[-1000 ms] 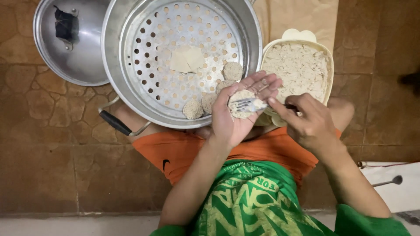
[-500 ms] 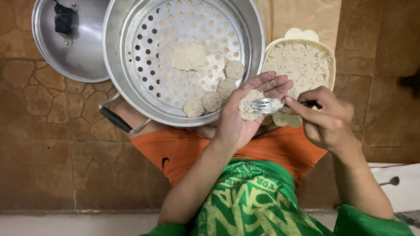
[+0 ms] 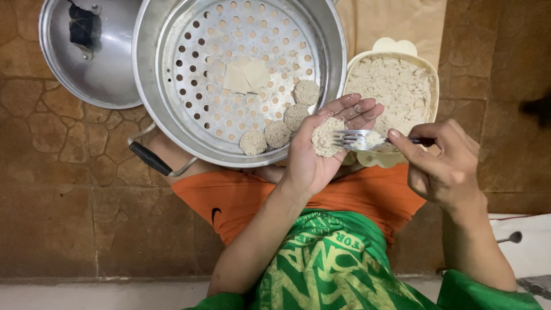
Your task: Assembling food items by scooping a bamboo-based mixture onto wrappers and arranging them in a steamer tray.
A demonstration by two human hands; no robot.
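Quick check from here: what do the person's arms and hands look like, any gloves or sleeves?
Both the left hand and right hand are bare: no gloves, rings or watch visible. Forearms are uncovered; green sleeves with lighter print begin near the elbows.

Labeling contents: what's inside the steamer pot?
In the steamer pot: a perforated tray carrying four filled dumplings and flat wrapper squares. Below the tray is hidden.

One camera only, worn on head, looking straight down past chest and lap. Close range: steamer [image 3: 241, 80], lid [image 3: 86, 57] and tub [image 3: 396, 92] fill upper frame on stone floor [image 3: 57, 189], both hands mid-frame, green shirt along bottom edge. No second view to share.
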